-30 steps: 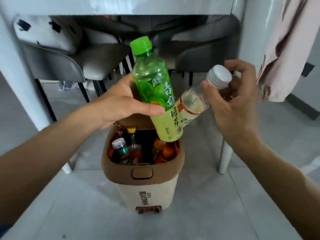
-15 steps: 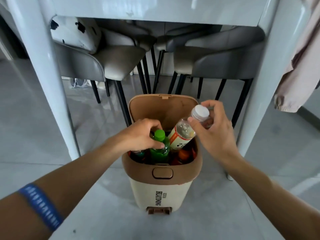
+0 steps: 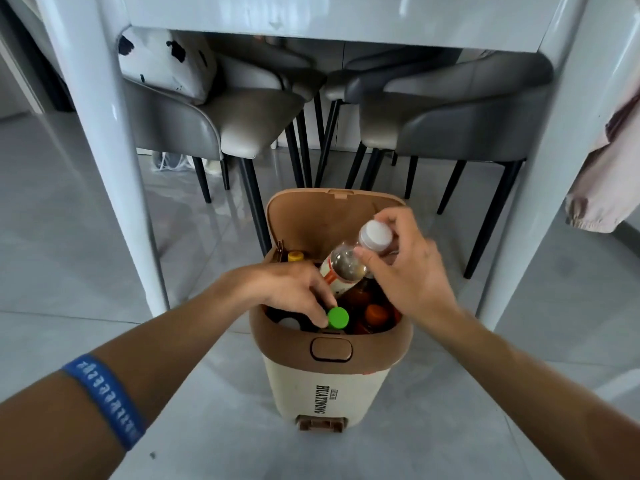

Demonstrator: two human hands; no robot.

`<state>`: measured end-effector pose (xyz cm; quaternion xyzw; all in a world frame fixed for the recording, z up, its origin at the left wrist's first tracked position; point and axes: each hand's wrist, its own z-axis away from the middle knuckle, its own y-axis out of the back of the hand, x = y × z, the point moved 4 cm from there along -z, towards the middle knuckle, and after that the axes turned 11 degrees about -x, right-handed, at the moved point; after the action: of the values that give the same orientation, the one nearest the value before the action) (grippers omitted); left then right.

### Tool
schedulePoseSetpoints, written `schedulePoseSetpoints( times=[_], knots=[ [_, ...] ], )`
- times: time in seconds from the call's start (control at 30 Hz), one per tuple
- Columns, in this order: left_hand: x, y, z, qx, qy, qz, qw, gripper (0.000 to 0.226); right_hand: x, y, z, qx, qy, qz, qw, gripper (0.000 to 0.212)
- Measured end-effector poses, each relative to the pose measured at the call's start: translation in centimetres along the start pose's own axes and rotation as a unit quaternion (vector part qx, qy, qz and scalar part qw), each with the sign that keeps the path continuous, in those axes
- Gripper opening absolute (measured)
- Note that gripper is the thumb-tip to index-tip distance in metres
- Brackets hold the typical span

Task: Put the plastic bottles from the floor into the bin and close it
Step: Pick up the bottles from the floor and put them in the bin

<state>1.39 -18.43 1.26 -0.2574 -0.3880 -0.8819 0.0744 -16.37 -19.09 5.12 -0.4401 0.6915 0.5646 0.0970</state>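
Observation:
A cream bin (image 3: 329,389) with a brown rim stands on the floor, its brown lid (image 3: 322,220) tipped up at the back. Several bottles fill it, among them one with an orange cap (image 3: 376,314) and one with a yellow cap (image 3: 295,256). My left hand (image 3: 291,292) reaches into the bin, fingers on the green-capped bottle (image 3: 338,317), which sits deep inside with only its cap showing. My right hand (image 3: 405,271) grips the neck of a clear bottle with a white cap (image 3: 346,268), tilted with its base lowered into the bin.
The bin stands between two white table legs (image 3: 104,150) (image 3: 554,168) under a white table. Grey chairs (image 3: 221,119) with black legs stand behind it. A pink cloth (image 3: 602,181) hangs at the right. Grey tiled floor (image 3: 69,258) surrounds the bin.
The green bottle has gone from held high above the bin to down inside it, with my left hand following. My right hand has lowered the clear bottle into the opening.

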Motion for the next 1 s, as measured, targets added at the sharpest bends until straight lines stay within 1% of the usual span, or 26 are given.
schedulePoseSetpoints(
  times=[0.1, 0.17, 0.23, 0.33, 0.4, 0.43, 0.5, 0.57, 0.63, 0.73, 0.77, 0.83, 0.87, 0.93, 1.0],
  knots=[
    [-1.4, 0.4, 0.3, 0.052, -0.018, 0.072, 0.996, 0.026, 0.9, -2.0, -0.3, -0.062, 0.004, 0.05, 0.997, 0.037],
    [-1.8, 0.8, 0.4, 0.102, -0.024, 0.102, 0.989, 0.024, 1.1, -2.5, -0.8, -0.066, 0.017, 0.065, 0.996, 0.035],
    [-2.1, 1.3, 0.4, 0.148, -0.021, 0.106, 0.983, 0.022, 1.2, -2.7, -1.2, -0.074, 0.024, 0.076, 0.994, 0.034],
    [-2.3, 1.7, 0.6, 0.235, -0.003, 0.05, 0.971, 0.025, 2.0, -2.6, -1.5, -0.091, 0.009, 0.083, 0.992, 0.033],
    [-2.5, 1.9, 0.6, 0.284, 0.006, -0.019, 0.959, 0.033, 2.6, -2.2, -1.7, -0.093, -0.005, 0.086, 0.992, 0.032],
    [-2.6, 1.8, 0.4, 0.293, 0.013, -0.053, 0.955, 0.04, 2.8, -2.1, -1.8, -0.093, -0.008, 0.09, 0.992, 0.031],
    [-3.0, 1.1, -0.5, 0.275, 0.052, -0.111, 0.953, 0.05, 3.0, -2.1, -1.7, -0.101, -0.004, 0.094, 0.99, 0.029],
    [-3.2, 0.4, -1.7, 0.248, 0.085, -0.164, 0.951, 0.054, 3.0, -2.4, -1.2, -0.114, -0.003, 0.095, 0.989, 0.03],
    [-3.1, 0.6, -2.2, 0.244, 0.102, -0.156, 0.952, 0.052, 3.3, -2.4, -0.8, -0.115, -0.005, 0.08, 0.99, 0.032],
    [-2.9, 1.2, -1.7, 0.249, 0.129, -0.122, 0.952, 0.042, 3.8, -1.9, -0.5, -0.089, -0.016, 0.034, 0.995, 0.035],
    [-2.7, 1.0, -1.5, 0.242, 0.127, -0.125, 0.954, 0.036, 3.8, -1.7, -0.4, -0.072, -0.013, 0.023, 0.997, 0.036],
    [-1.9, 0.9, -1.1, 0.223, 0.1, -0.129, 0.961, 0.021, 3.5, -1.1, -0.2, -0.036, -0.007, -0.001, 0.999, 0.037],
    [-1.3, 1.3, -0.5, 0.218, 0.082, -0.123, 0.965, 0.018, 3.3, -0.9, -0.2, -0.019, -0.007, -0.015, 1.0, 0.037],
    [0.0, 2.9, 1.0, 0.224, 0.048, -0.09, 0.969, 0.025, 3.0, -0.8, 0.0, 0.002, -0.009, -0.044, 0.999, 0.036],
    [1.2, 4.6, 2.5, 0.217, 0.026, -0.071, 0.973, 0.035, 2.9, -1.4, 0.0, -0.019, -0.007, -0.044, 0.999, 0.031]
  ],
)
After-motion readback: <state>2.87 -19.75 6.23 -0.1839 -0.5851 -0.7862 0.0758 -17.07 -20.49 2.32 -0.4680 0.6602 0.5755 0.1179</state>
